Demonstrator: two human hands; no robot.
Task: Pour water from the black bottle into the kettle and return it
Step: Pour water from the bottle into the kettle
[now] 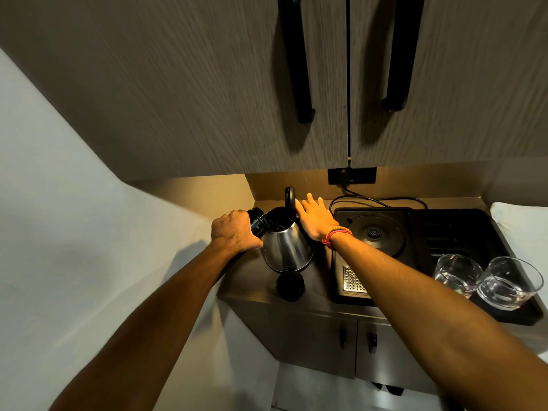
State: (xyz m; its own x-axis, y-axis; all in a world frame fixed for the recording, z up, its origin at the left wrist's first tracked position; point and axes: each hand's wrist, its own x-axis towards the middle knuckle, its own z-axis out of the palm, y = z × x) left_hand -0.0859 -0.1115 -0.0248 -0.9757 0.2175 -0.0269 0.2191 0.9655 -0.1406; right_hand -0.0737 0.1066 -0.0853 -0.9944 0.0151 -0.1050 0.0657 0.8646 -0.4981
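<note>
A steel kettle [286, 247] stands on the counter with its black lid [290, 200] flipped up. My left hand [234, 231] is shut on the black bottle [258, 222], which is tipped with its mouth over the kettle's open top. My right hand [315, 216] rests against the raised lid and the kettle's handle side, fingers spread. The bottle's black cap [290, 284] lies on the counter in front of the kettle. Most of the bottle's body is hidden under my left hand.
A black tray [504, 312] to the right carries the round kettle base [373, 232], a metal drip grid [353, 280] and two drinking glasses [456, 272] [508, 281]. A cable runs to a wall socket [351, 175]. Upper cabinet doors with black handles [299, 69] hang overhead.
</note>
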